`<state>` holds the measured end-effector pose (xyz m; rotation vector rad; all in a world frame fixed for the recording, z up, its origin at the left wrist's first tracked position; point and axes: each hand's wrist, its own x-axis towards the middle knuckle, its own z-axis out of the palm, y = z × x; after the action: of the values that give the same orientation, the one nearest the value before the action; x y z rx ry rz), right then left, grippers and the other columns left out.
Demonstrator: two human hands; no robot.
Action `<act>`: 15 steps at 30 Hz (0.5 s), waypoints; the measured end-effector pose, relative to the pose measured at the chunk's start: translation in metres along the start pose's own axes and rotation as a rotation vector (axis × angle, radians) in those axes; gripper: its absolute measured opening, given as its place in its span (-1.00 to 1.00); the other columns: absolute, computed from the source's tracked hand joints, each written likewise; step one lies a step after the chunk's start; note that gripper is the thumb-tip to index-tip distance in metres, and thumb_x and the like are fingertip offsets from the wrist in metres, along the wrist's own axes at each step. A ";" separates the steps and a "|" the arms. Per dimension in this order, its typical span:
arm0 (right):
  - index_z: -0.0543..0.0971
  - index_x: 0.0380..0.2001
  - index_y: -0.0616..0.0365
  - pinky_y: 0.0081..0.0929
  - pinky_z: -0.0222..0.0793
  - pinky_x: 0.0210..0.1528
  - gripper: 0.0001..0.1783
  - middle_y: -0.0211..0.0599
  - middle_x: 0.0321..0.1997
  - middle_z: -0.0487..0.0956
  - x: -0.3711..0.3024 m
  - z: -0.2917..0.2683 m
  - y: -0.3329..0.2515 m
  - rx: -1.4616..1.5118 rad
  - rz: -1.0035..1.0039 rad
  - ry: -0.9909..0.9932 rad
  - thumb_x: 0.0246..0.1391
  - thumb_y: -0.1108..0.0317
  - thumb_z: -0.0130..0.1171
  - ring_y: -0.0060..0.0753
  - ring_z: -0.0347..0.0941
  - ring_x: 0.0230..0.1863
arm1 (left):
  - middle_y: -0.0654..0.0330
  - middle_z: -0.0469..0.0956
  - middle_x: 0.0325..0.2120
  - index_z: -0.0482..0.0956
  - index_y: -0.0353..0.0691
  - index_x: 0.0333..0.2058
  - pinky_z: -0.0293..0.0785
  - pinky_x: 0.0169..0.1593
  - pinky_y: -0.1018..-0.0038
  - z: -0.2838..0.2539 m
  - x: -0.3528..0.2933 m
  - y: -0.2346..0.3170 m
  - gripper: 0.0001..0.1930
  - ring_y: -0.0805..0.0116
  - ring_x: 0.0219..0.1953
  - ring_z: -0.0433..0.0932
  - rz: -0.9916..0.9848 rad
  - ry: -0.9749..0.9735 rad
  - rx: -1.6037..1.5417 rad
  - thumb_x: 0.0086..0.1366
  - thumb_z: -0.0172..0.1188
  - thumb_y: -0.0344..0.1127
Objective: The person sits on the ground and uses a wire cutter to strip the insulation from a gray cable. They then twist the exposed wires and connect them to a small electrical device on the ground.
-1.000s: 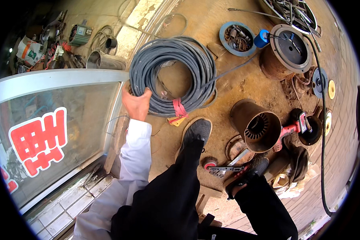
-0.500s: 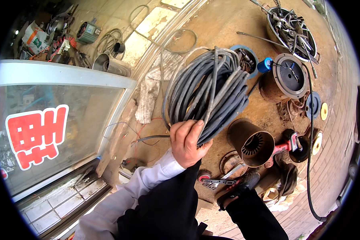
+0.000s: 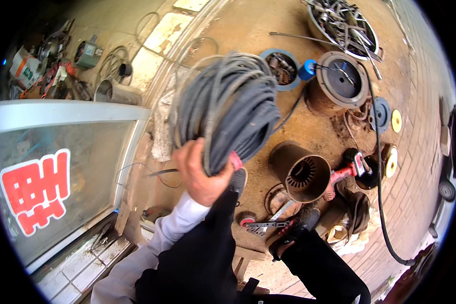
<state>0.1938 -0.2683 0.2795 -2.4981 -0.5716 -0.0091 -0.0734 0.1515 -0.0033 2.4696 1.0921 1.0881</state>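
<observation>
My left hand [image 3: 198, 172] is closed around the lower side of a thick coil of grey-black cable [image 3: 238, 109], its fingers on the strands and its thumb to the right. The coil hangs above the floor in front of my legs and is slightly blurred. A small red patch shows at the coil's lower edge beside my thumb. To the right of the coil stands a hollow metal motor housing [image 3: 301, 175] with slotted windings inside. My right hand is out of the picture.
A round flanged motor body [image 3: 339, 83] with a blue capacitor [image 3: 307, 70] stands beyond. A basin of tools [image 3: 342, 23] lies at the far right. Nearer are a red power tool [image 3: 342, 175] and an adjustable pipe wrench [image 3: 268, 224]. A glass door [image 3: 71, 167] stands at left.
The coil, still in my left hand, has turned and come a little to the left in the picture. The whole scene has shifted left as my head moved.
</observation>
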 end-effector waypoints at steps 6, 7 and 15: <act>0.23 0.36 0.37 -0.21 0.49 0.27 -0.49 0.15 0.39 0.34 -0.024 -0.046 0.029 1.052 0.319 0.010 0.46 0.33 -0.20 -0.10 0.40 0.33 | -0.24 0.36 0.19 0.25 -0.43 0.29 0.21 0.35 0.11 -0.006 0.006 -0.078 -0.17 -0.16 0.28 0.33 -0.447 -0.093 0.183 0.05 0.42 -0.38; 0.23 0.36 0.37 -0.22 0.50 0.26 -0.49 0.15 0.39 0.34 -0.029 -0.047 0.036 1.054 0.281 0.011 0.46 0.33 -0.20 -0.10 0.40 0.32 | -0.25 0.33 0.21 0.24 -0.44 0.30 0.20 0.37 0.12 -0.006 -0.001 -0.103 -0.17 -0.16 0.29 0.31 -0.491 -0.132 0.150 0.07 0.41 -0.38; 0.18 0.37 0.30 -0.47 0.63 -0.14 -0.46 0.09 0.29 0.42 -0.026 0.014 -0.049 1.000 0.340 0.167 0.44 0.27 -0.16 -0.12 0.50 0.20 | -0.21 0.33 0.23 0.40 -0.48 0.17 0.19 0.36 0.22 -0.012 -0.005 -0.114 -0.38 -0.03 0.30 0.32 -0.554 -0.332 -0.159 0.16 0.33 -0.37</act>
<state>0.1487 -0.2346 0.2900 -1.5592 -0.0261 0.1575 -0.1457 0.2261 -0.0512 1.9474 1.3913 0.5514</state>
